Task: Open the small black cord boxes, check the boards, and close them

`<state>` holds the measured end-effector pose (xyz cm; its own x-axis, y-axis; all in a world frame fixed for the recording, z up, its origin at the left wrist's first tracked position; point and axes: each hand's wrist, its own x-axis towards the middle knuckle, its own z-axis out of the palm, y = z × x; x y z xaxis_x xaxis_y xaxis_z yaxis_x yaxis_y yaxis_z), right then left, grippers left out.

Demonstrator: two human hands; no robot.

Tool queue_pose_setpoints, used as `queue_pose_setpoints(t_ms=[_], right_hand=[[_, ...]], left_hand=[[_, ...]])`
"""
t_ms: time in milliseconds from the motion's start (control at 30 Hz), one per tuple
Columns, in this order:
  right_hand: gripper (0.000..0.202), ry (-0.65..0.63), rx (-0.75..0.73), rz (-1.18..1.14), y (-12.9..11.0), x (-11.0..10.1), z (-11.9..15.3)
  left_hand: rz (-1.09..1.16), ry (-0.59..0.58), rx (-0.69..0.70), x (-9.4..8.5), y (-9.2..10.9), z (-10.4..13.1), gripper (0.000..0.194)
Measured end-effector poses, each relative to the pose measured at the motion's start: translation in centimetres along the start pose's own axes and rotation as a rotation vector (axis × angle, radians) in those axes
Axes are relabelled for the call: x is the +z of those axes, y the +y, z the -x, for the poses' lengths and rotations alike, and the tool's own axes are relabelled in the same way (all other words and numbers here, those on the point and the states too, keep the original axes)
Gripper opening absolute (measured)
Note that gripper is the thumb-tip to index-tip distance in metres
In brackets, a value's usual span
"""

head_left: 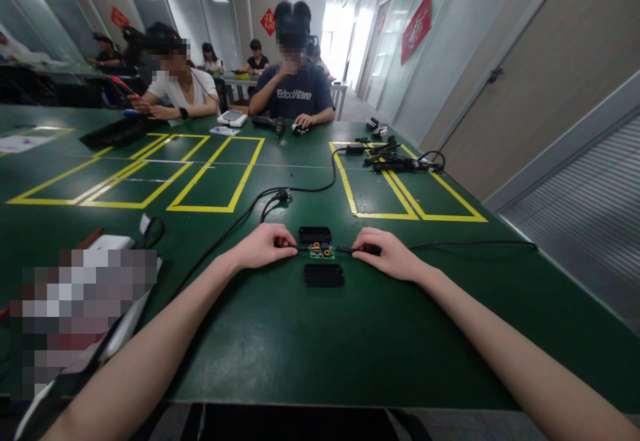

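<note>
Between my hands lies a small green circuit board with copper-coloured coils and other parts on it. My left hand pinches the black cable that enters the board's left end. At the other end, my right hand is closed on a second black cable, which runs off to the right across the table. One black plastic case half sits just beyond the board, and another case half lies on the near side of it. Both case halves are apart from the board.
Yellow tape rectangles mark the green table. A plug lies ahead of my left hand. Bundled black adapters and cables rest far right. White devices stand left. Across sit two people, near a power drill and a black tray.
</note>
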<state>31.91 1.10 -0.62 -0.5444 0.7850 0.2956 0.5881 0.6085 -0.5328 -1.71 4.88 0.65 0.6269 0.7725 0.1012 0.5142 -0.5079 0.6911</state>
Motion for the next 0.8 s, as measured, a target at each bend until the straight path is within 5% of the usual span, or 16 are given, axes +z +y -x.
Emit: queue_pose_setpoints(t_ms=[200, 433, 667, 800], right_hand=[[0.025, -0.060, -0.010, -0.091, -1.1, -0.4, 0.1], [0.021, 0.023, 0.047, -0.017, -0.8, -0.1, -0.1], [0.028, 0.018, 0.192, -0.228, -1.8, -0.4, 0.3], [0.037, -0.105, 0.200, -0.331, -2.8, -1.3, 0.9]], left_hand=[[0.091, -0.088, -0.047, -0.5, 0.3, 0.3, 0.023], [0.146, -0.083, -0.123, -0.4, 0.4, 0.0, 0.029], [0.292, -0.232, -0.204, -1.3, 1.4, 0.4, 0.047], [0.351, -0.338, -0.187, -1.8, 2.2, 0.8, 0.045]])
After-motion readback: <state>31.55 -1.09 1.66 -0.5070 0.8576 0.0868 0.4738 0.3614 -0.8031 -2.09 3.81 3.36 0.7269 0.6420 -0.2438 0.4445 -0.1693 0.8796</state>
